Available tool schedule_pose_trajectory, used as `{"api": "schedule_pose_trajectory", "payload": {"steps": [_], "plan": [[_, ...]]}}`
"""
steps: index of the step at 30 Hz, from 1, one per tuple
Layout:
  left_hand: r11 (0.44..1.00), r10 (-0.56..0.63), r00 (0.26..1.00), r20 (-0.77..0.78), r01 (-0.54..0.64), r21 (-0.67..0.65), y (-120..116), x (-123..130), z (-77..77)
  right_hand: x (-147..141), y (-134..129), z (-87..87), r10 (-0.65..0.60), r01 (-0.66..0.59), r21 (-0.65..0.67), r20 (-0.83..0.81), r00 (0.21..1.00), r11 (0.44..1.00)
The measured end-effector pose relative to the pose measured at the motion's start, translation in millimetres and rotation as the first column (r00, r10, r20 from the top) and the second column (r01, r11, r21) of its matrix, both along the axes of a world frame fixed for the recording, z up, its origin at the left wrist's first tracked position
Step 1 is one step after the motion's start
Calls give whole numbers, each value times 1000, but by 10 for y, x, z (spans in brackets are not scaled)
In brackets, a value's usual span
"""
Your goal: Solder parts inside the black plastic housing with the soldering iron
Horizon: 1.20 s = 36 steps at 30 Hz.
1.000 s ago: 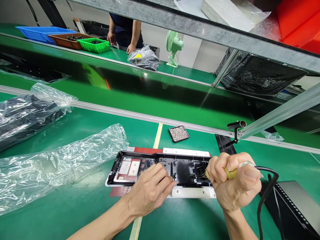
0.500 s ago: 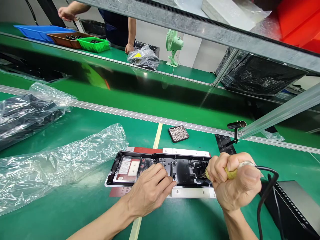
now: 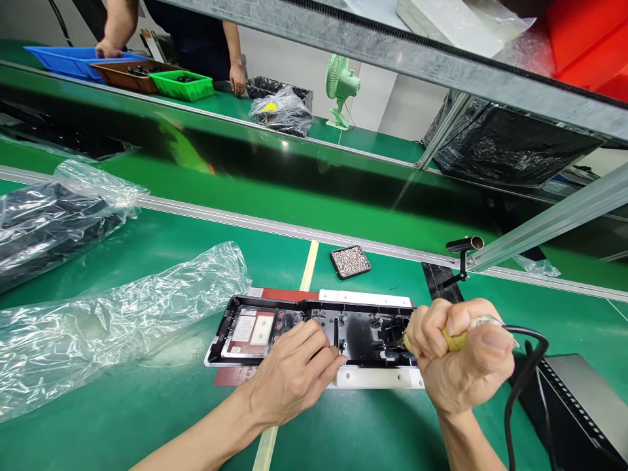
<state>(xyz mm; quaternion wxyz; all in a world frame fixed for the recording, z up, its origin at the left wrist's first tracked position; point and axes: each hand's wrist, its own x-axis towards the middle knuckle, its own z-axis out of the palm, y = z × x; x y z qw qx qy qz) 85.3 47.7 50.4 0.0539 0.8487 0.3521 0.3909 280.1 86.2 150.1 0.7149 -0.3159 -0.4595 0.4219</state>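
A long black plastic housing (image 3: pixel 360 333) lies in a fixture with white blocks (image 3: pixel 377 378) on the green table. My left hand (image 3: pixel 299 373) rests over the middle of the housing, fingers curled and pressed together; whatever they may hold is hidden. My right hand (image 3: pixel 458 353) is wrapped round a yellow corded tool (image 3: pixel 455 341), its tip pointing down into the housing's right end. From the tool a black cable (image 3: pixel 527 369) runs down at the right. Behind the housing sits a small black tray of metal screws (image 3: pixel 350 261).
Clear plastic bags (image 3: pixel 122 314) lie at left. A black holder (image 3: pixel 464 247) stands at the rail, a black-and-grey box (image 3: pixel 583 405) at right. Across the line are a person's arms (image 3: pixel 120 29), blue (image 3: pixel 63 60), brown (image 3: pixel 118 80) and green bins (image 3: pixel 182 88). A metal shelf (image 3: pixel 392 62) hangs overhead.
The person across the line has shifted left, one hand lowering to the blue bin and the other moving away from the plastic bag. My hands have hardly moved.
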Motion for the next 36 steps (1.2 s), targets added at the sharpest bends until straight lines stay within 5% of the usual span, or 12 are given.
{"api": "schedule_pose_trajectory", "payload": {"steps": [36], "plan": [[1000,-4,1000,-8,4,-13,-19,-5,-23,-23,-4,7,-13,13,11,-2,1000,1000]]}}
